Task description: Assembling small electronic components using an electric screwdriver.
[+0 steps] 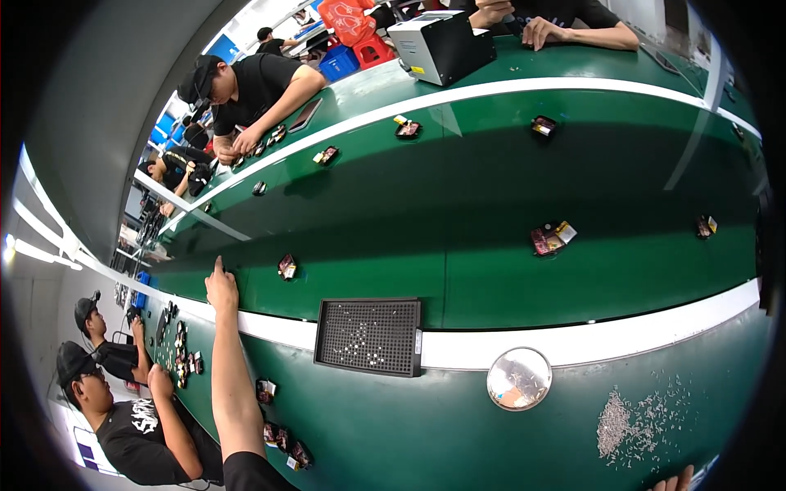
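Observation:
My left hand (221, 288) reaches out over the left part of the green belt (491, 286), its index finger stretched forward and nothing visible in it. To its right on the belt lies a small black part with coloured labels (286, 267), apart from the fingers. Only some fingers of my right hand (675, 481) show at the lower right edge; they look spread and hold nothing I can see. Nearest to them is a scattered pile of tiny silvery pieces (614, 425) on the green tabletop (458, 434).
A black perforated tray (368, 335) holding small pale pieces and a round shiny dish (520, 379) stand near the white rail (647, 331). More labelled parts (553, 238) sit on the belt and beside my left forearm. Co-workers (246, 90) work opposite and at left, near a boxy machine (442, 47).

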`<move>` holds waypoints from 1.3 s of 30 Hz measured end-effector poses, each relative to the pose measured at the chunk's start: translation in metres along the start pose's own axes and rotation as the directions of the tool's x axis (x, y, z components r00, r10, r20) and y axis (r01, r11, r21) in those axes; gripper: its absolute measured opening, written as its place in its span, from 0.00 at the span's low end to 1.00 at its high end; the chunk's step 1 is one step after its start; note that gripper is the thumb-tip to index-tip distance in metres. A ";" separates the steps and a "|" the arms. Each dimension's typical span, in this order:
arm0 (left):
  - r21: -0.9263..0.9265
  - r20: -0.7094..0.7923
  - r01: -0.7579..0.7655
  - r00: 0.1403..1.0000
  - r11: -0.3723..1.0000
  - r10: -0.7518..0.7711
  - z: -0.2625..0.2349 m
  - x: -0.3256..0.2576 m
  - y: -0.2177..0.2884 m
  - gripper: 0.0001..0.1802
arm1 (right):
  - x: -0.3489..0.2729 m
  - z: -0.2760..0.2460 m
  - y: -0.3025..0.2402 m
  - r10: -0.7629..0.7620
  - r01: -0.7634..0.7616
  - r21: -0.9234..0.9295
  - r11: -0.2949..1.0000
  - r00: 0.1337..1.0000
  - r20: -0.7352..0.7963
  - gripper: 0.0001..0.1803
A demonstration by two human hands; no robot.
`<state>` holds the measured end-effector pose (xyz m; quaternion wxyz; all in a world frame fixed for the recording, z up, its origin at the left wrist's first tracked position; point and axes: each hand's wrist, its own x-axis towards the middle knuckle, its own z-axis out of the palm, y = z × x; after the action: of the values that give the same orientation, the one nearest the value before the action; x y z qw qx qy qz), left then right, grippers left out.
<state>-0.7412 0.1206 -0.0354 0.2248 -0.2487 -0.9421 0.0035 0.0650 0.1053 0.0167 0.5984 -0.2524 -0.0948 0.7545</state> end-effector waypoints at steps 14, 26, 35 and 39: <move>-0.440 -0.156 -0.533 0.838 0.722 0.523 -0.096 -0.099 0.112 0.18 | -0.011 -0.006 -0.009 0.066 -0.072 0.059 0.996 0.992 0.104 0.09; -0.277 0.098 -0.462 0.858 0.842 0.504 -0.083 -0.095 0.116 0.21 | -0.011 -0.032 -0.009 0.044 -0.058 0.071 0.996 0.982 0.181 0.04; -0.547 -0.264 -0.812 0.399 0.204 0.878 -0.219 -0.230 0.326 0.23 | -0.013 -0.035 -0.015 0.062 -0.077 0.070 0.995 0.980 0.191 0.03; -0.518 -0.210 -0.823 0.386 0.232 0.898 -0.202 -0.242 0.346 0.22 | -0.014 -0.033 -0.013 0.106 -0.125 0.072 0.990 0.969 0.221 0.03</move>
<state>-0.3063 0.2886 0.0035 0.0406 -0.7768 -0.6158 -0.1255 0.0943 0.0904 -0.0020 0.5498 -0.1479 -0.1124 0.8144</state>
